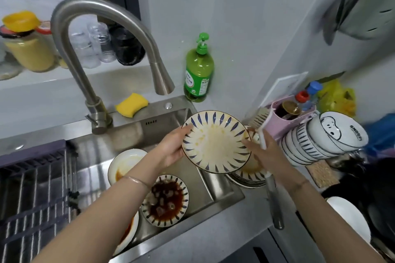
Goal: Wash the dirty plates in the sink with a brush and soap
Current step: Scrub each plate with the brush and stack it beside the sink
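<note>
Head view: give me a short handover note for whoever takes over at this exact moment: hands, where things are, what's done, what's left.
Left hand grips the patterned plate by its left rim, above the sink.
Right hand holds the brush bristles up, fingers touching the plate's right rim.
The plate shows yellowish residue and no suds; the tap is not running.
The soap bottle stands behind the sink's corner.
In the sink: dark-sauce plate, orange-smeared plate. Dirty stack at the right edge.
Done: nothing visibly washed. Left: soap, scrub and rinse everything.
</note>
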